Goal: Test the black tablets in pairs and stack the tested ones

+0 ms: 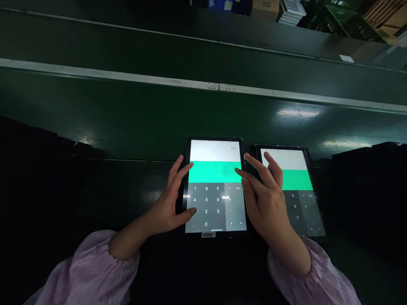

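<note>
A tablet lies face up in front of me, its lit screen showing a calculator with a white top, a green band and a grey keypad. At its left edge is my left hand, fingers spread, with the index fingertip and thumb over the screen's side. My right hand is on the other side with fingers apart, the index fingertip at the green band's right end. Partly behind that hand lies a second tablet with the same calculator. A small barcode label shows at the first tablet's lower edge.
Beyond the tablets runs a green surface crossed by a pale metal strip. At the far right stand green crates, a brown box and stacked white items. Dark shapes flank both sides.
</note>
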The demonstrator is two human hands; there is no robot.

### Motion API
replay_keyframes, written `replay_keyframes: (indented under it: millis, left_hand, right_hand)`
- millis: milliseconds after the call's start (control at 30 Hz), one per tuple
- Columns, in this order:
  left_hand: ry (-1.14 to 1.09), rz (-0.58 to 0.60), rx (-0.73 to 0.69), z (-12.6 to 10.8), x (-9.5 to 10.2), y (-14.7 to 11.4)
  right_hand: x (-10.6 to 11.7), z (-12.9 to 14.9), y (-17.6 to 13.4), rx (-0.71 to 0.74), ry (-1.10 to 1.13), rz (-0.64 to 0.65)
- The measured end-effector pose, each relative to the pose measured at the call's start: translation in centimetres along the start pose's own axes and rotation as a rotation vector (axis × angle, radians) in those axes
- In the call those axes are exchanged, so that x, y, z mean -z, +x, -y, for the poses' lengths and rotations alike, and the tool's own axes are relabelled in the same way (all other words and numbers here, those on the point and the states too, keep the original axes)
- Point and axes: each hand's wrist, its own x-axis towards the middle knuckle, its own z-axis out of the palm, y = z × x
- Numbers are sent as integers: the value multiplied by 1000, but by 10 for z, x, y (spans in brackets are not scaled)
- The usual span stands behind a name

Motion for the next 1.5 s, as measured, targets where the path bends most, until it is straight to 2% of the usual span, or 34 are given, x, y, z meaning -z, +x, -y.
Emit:
replay_keyframes:
  millis: [167, 467, 600, 767, 867, 967, 1067, 1167, 1233, 1333, 1500]
  left_hand:
    - [-47, 65, 3, 2, 4, 0]
    - [-217, 35, 5, 6, 6, -1]
    - [-301, -36, 84, 4, 4, -1]
    - [-446, -164, 157, 4, -1, 5]
    - [-524, -256, 197, 4, -2, 11]
    - [-565, -292, 263, 3, 1, 16]
    - [-591, -340, 330, 0, 3, 21]
    - [-629, -464, 365, -5, 1, 28]
    - [-641, -520, 368, -8, 0, 34]
    - [-666, -571, 337, -10, -2, 45]
    - [-661, -643, 301, -12, -4, 59]
  right_hand:
    - [5, 0, 1, -23, 8, 0]
    - [2, 0, 1, -11, -46, 101]
    - [-3, 3, -1, 23, -16, 166]
    - [-6, 1, -4, -48, -33, 97]
    - [-10, 5, -4, -35, -39, 137]
    - [-6, 6, -1, -7, -27, 162]
    - [16, -16, -4, -13, 2, 70]
    - [46, -60, -16, -96, -91, -95]
    - [60, -90, -28, -161, -172, -159]
    - [64, -115, -43, -206, -214, -165]
    - [54, -119, -49, -178, -177, -137]
